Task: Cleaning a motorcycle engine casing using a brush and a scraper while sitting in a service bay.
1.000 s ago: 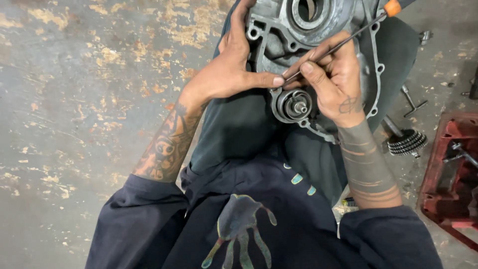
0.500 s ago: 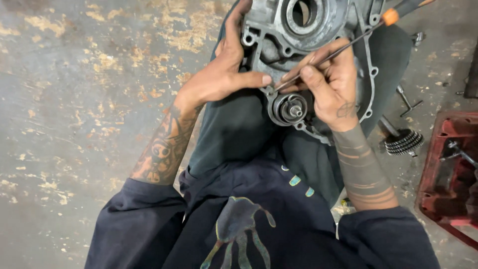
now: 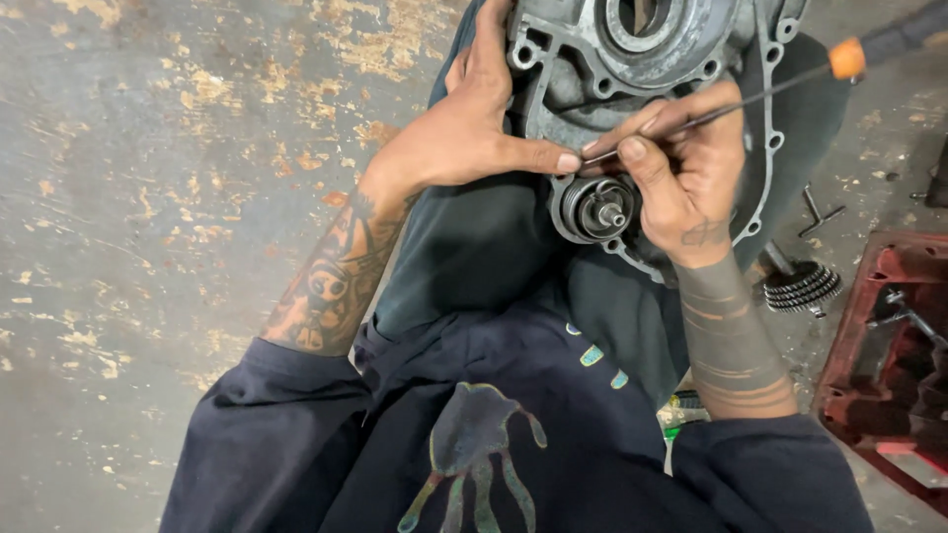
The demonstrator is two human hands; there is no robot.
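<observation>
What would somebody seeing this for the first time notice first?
Probably the grey metal engine casing at top centre, resting on the person's lap, with a round geared shaft at its lower edge. The left hand braces the casing while the right hand holds a thin orange-collared tool like a pen, its tip by the left thumb. A loose gear cluster lies on the floor at right, beside a red tray.

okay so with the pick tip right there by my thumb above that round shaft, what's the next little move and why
Probably ease the pick tip down toward the round shaft assembly, while the left hand braces the grey engine case. The right hand holds the tip just above it, beside the left thumb.
</observation>
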